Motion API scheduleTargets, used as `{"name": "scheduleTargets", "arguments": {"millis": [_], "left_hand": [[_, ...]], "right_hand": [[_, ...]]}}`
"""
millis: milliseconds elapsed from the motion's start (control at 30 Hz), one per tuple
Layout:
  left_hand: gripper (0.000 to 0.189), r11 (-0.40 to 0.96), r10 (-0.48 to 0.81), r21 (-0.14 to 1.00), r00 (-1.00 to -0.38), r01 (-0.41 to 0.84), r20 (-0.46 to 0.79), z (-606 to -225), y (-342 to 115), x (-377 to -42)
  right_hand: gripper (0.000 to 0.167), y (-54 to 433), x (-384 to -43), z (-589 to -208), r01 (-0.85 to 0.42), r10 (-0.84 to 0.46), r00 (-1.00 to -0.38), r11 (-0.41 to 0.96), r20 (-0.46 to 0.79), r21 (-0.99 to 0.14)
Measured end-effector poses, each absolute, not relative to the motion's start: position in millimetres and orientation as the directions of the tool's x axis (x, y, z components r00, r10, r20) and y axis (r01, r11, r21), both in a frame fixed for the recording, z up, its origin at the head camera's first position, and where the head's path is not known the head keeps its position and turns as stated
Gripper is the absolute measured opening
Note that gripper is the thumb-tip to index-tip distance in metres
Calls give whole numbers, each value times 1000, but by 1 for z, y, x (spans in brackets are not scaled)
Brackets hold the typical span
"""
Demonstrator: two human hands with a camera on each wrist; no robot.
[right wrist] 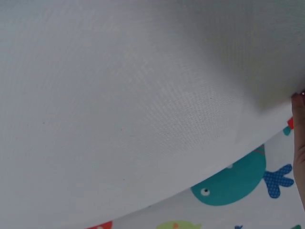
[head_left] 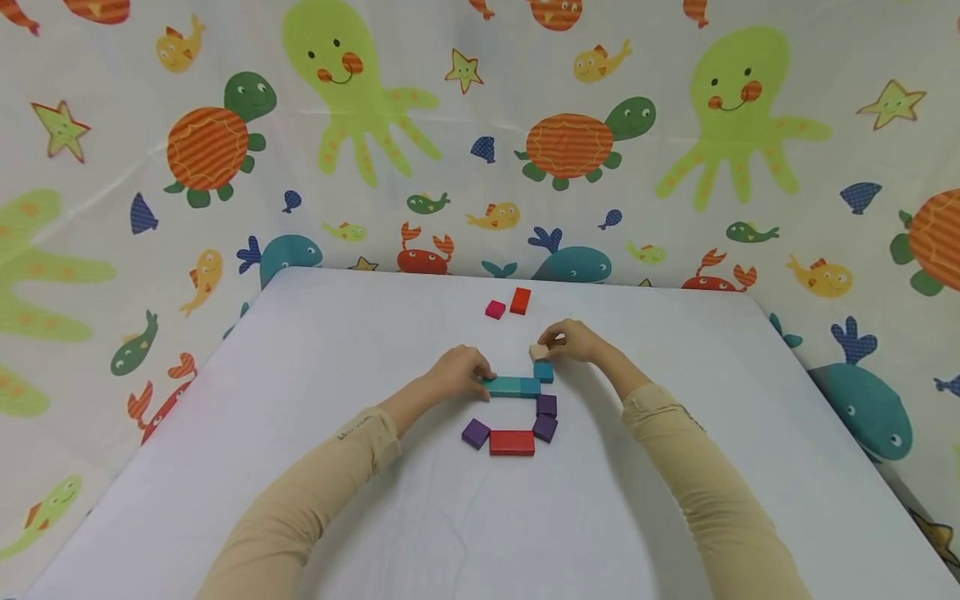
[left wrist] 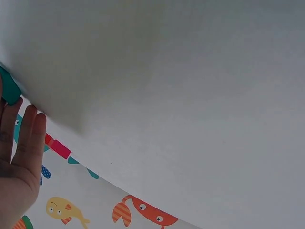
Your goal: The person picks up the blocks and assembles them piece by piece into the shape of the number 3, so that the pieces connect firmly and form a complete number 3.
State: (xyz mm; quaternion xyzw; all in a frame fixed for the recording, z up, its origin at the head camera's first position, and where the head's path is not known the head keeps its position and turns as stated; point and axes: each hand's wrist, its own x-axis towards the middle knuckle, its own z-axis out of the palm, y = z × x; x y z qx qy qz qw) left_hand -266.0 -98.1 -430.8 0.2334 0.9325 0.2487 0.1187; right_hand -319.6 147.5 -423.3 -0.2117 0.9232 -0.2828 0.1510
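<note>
My left hand (head_left: 456,373) pinches the left end of a long teal block (head_left: 502,387) lying on the table. In the left wrist view the teal block (left wrist: 10,88) shows at the fingertips. A small blue-teal block (head_left: 530,387) adjoins its right end. My right hand (head_left: 576,342) pinches a small plain wooden block (head_left: 537,352) at the far side of a blue block (head_left: 543,372). Below the teal row, a purple block (head_left: 547,405) and another purple block (head_left: 545,428) run down to a red block (head_left: 512,442), with a tilted purple block (head_left: 476,433) at its left.
Beyond the hands, a pinkish-red cube (head_left: 495,309) and an orange-red block (head_left: 521,301) lie toward the back of the white table (head_left: 360,333). A curtain (head_left: 465,108) printed with sea animals hangs behind the table's far edge.
</note>
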Motion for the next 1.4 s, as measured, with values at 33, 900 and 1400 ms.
{"name": "scheduleTargets", "arguments": {"millis": [33, 900, 1400], "left_hand": [[34, 768, 493, 518, -864, 376, -103, -431, -98, -266], [33, 752, 521, 520, -849, 405, -93, -427, -97, -268], [33, 755, 509, 532, -854, 383, -107, -427, -98, -266]], "right_hand": [[27, 148, -320, -423, -304, -478, -864, 749, -161, -589], [25, 150, -318, -429, -449, -526, -850, 754, -31, -479], [27, 153, -316, -434, -440, -548, -834, 725, -57, -530]]}}
